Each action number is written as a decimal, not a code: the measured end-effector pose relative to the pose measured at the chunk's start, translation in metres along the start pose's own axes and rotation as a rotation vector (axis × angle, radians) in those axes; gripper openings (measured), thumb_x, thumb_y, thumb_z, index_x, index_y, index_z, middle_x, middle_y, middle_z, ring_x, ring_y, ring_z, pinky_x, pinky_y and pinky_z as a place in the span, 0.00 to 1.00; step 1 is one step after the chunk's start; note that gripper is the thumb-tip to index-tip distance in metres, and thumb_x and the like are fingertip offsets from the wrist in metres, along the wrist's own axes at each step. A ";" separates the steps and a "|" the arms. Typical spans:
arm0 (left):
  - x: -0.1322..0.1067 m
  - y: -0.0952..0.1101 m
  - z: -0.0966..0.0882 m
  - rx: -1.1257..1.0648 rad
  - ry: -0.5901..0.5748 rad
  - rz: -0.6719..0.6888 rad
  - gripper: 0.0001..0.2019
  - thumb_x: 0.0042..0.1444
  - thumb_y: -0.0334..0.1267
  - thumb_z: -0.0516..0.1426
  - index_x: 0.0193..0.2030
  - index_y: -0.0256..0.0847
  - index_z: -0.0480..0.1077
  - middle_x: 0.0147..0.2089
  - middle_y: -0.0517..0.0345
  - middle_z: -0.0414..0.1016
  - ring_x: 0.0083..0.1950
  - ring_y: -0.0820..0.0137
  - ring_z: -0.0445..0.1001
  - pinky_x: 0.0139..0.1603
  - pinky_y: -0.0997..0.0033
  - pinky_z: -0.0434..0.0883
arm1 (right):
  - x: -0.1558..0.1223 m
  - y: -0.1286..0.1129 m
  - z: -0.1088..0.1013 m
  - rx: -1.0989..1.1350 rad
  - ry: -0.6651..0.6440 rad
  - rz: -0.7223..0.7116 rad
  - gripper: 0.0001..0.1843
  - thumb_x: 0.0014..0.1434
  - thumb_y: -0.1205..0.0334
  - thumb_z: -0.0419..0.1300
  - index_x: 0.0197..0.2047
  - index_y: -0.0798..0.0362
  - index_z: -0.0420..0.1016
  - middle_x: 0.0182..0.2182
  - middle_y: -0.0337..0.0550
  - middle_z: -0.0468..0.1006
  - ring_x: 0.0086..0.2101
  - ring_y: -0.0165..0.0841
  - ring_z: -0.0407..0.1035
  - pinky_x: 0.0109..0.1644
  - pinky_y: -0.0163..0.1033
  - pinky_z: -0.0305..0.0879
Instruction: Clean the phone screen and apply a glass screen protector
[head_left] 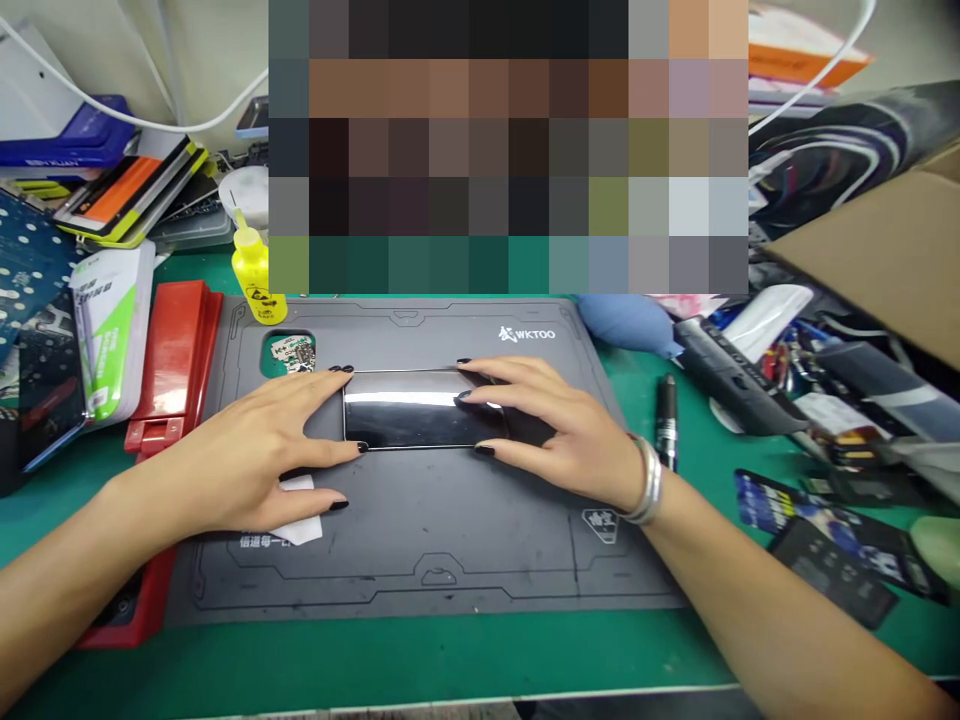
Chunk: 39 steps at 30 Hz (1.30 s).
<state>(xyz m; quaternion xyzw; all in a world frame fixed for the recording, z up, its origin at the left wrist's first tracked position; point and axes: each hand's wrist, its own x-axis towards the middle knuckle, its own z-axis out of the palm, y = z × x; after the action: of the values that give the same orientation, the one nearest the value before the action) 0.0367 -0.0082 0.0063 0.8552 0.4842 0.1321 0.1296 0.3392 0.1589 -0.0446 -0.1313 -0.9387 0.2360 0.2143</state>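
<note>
A black glossy phone (412, 408) lies flat, screen up, on a dark grey work mat (420, 540). My left hand (255, 450) rests at the phone's left end, fingers spread along its top and bottom edges. My right hand (551, 425) lies over the phone's right end, fingers stretched flat, the thumb along the lower edge. A silver bangle (646, 482) sits on my right wrist. Under my left palm a small white cloth or paper (300, 515) shows on the mat.
A yellow squeeze bottle (253, 268) stands at the mat's far left corner, red trays (176, 350) beside it. A black pen (665, 415) and a blue air blower (626, 320) lie right of the mat. Packaging, cables and a cardboard box (885, 240) crowd both sides.
</note>
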 end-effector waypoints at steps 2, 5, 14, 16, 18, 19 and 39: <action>0.000 0.000 0.000 0.005 0.000 0.005 0.15 0.63 0.43 0.61 0.53 0.44 0.79 0.72 0.37 0.60 0.70 0.43 0.65 0.67 0.38 0.66 | 0.000 0.000 0.000 0.009 0.004 0.000 0.16 0.63 0.60 0.64 0.55 0.45 0.74 0.59 0.52 0.76 0.58 0.47 0.70 0.60 0.60 0.68; 0.000 -0.001 0.000 0.005 -0.006 0.005 0.15 0.62 0.44 0.61 0.53 0.45 0.79 0.72 0.39 0.61 0.70 0.45 0.65 0.67 0.39 0.67 | 0.000 -0.001 0.000 0.027 0.002 0.023 0.17 0.62 0.59 0.64 0.54 0.43 0.75 0.59 0.50 0.76 0.58 0.48 0.70 0.61 0.61 0.68; 0.000 -0.002 0.000 -0.007 -0.004 0.005 0.15 0.62 0.44 0.61 0.54 0.45 0.79 0.74 0.40 0.59 0.71 0.45 0.64 0.69 0.38 0.65 | -0.001 0.000 0.000 0.022 -0.005 0.015 0.19 0.62 0.59 0.64 0.56 0.41 0.75 0.60 0.49 0.76 0.58 0.49 0.69 0.61 0.61 0.67; 0.000 -0.002 0.000 -0.010 -0.001 0.005 0.15 0.61 0.44 0.62 0.54 0.46 0.79 0.74 0.41 0.58 0.71 0.45 0.64 0.69 0.39 0.65 | -0.001 0.000 0.000 0.017 -0.011 0.023 0.18 0.62 0.59 0.64 0.56 0.42 0.75 0.60 0.49 0.76 0.58 0.49 0.69 0.61 0.61 0.67; -0.001 -0.002 0.000 -0.013 -0.001 0.003 0.15 0.61 0.44 0.62 0.54 0.46 0.79 0.74 0.42 0.58 0.70 0.45 0.65 0.69 0.39 0.65 | 0.000 -0.001 0.000 0.011 -0.012 0.023 0.18 0.62 0.59 0.64 0.56 0.43 0.75 0.60 0.49 0.75 0.58 0.49 0.69 0.61 0.62 0.67; -0.001 -0.001 0.000 -0.013 -0.001 0.002 0.15 0.61 0.44 0.62 0.54 0.46 0.79 0.74 0.41 0.59 0.70 0.45 0.65 0.69 0.39 0.65 | 0.000 -0.001 0.000 0.008 -0.011 0.019 0.18 0.63 0.59 0.64 0.56 0.43 0.75 0.60 0.50 0.75 0.58 0.49 0.70 0.61 0.62 0.68; 0.001 0.001 -0.002 0.005 -0.011 -0.005 0.16 0.63 0.46 0.59 0.53 0.44 0.80 0.72 0.35 0.60 0.70 0.42 0.64 0.66 0.37 0.67 | 0.000 0.000 0.000 -0.018 -0.013 -0.008 0.16 0.63 0.59 0.62 0.55 0.44 0.76 0.60 0.50 0.76 0.59 0.48 0.69 0.61 0.61 0.68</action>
<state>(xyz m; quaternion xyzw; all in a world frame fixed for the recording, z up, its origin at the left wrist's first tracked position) 0.0370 -0.0073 0.0084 0.8551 0.4858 0.1259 0.1305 0.3390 0.1590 -0.0446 -0.1280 -0.9427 0.2274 0.2078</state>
